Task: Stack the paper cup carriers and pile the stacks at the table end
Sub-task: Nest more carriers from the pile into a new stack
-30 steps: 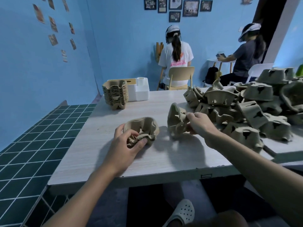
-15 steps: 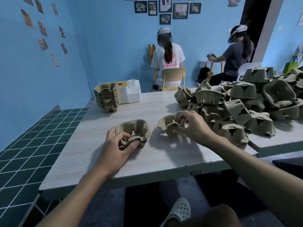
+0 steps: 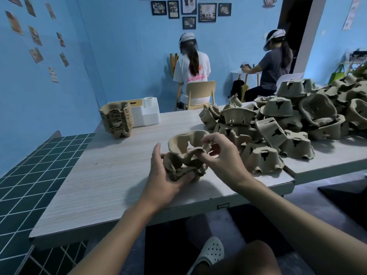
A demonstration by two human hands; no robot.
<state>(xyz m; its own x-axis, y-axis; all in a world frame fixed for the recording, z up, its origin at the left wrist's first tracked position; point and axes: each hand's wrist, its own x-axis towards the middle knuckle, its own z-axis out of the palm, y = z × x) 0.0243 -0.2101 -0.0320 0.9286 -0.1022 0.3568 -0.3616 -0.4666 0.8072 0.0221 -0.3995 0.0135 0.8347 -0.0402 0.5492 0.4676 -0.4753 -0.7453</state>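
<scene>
**Holding one carrier over a short stack, mid-desk**

Near front edge of the desk (image 3: 103, 179): the left hand (image 3: 165, 181) cupped a short stack (image 3: 178, 171) of paper cup carriers from its near side. Thumb stood up along the left edge; fingers (image 3: 187, 178) curled under the front, grasping the stack. Could not tell whether the stack rested on the desk or sat just above it.

The right hand (image 3: 226, 163) pinched the right rim of a single carrier (image 3: 182, 142) between thumb and curled fingers. This carrier sat wells-up and tilted, directly on top of the short stack and touching it. Whether it was fully nested could not be told.

A finished stack (image 3: 117, 121), taller, stood at the far left end of the desk, just beside a white box (image 3: 148, 114).

A loose heap (image 3: 288, 124) of carriers, mostly upside down, covered the right part of the desk. Its nearest pieces lay just right of the right hand.

Behind the desk two people sat with their backs turned, one in a white shirt (image 3: 191, 70) on a wooden chair (image 3: 200, 91), one in a dark shirt (image 3: 275, 66). Framed pictures (image 3: 206, 11) hung on the blue wall. Green tiled floor (image 3: 29, 165) lay to the left. A white perforated shoe (image 3: 210, 253) showed beneath the desk.
</scene>
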